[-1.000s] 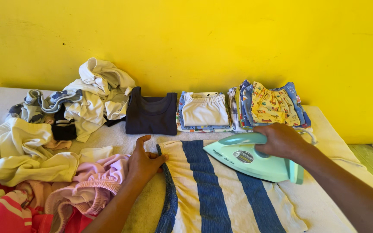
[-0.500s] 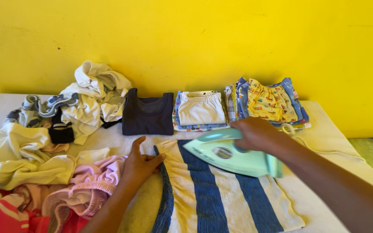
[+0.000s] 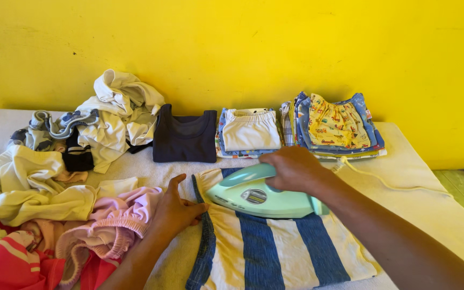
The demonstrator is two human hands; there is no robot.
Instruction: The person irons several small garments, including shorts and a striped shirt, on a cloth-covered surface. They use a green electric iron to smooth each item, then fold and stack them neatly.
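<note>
A cream garment with wide blue stripes [image 3: 275, 252] lies flat on the white padded surface [image 3: 436, 204] in front of me. My right hand [image 3: 295, 169] grips the handle of a pale green clothes iron [image 3: 259, 194], which rests on the garment's upper part, tip pointing left. Fingers spread, my left hand [image 3: 175, 207] presses flat on the garment's left edge beside its dark blue trim.
A heap of unfolded clothes [image 3: 65, 177] covers the left side. Along the yellow wall stand a folded dark top [image 3: 185, 135], a folded white and patterned stack [image 3: 249, 133] and a folded blue and yellow stack [image 3: 339, 128]. The iron's cord [image 3: 388, 182] trails right.
The iron in my right hand has slid left and up across the striped garment, reaching its top edge. My left hand has stayed on the left edge.
</note>
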